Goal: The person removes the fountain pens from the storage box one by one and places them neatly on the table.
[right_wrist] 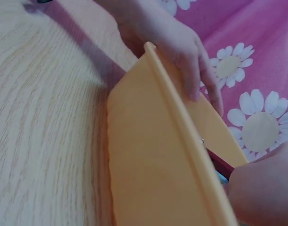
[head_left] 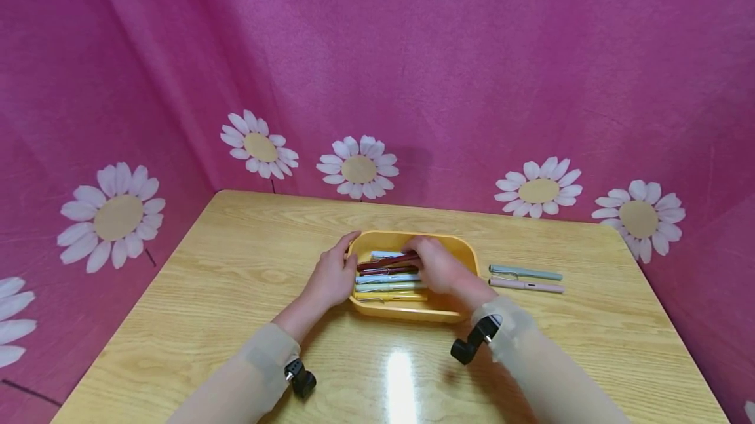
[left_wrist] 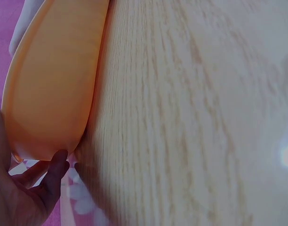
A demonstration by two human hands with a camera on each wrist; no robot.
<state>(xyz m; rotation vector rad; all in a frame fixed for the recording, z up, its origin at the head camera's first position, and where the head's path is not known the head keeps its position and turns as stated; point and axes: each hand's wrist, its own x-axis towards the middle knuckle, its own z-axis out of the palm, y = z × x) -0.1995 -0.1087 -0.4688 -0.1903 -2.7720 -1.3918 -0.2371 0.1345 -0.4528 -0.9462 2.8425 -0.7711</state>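
Observation:
A yellow-orange plastic tray [head_left: 413, 312] stands on the table, with several pens lying side by side in its left part. My left hand [head_left: 333, 274] grips the tray's left end, its fingers [left_wrist: 54, 172] against the outside of the end wall. Over the rim, my right hand [head_left: 438, 267] reaches into the tray and pinches one end of a dark red pen [head_left: 377, 263], which lies slightly slanted above the others. Another dark red pen [head_left: 383, 272], pale blue and green ones, and a yellow pen [head_left: 395, 296] lie below it. My right fingertips are partly hidden in the right wrist view.
Right of the tray, a grey-green pen [head_left: 531, 273] and a pale pink pen [head_left: 527, 286] lie on the wooden table [head_left: 265, 234]. A pink curtain [head_left: 442, 83] with white daisies hangs behind the table and along its sides.

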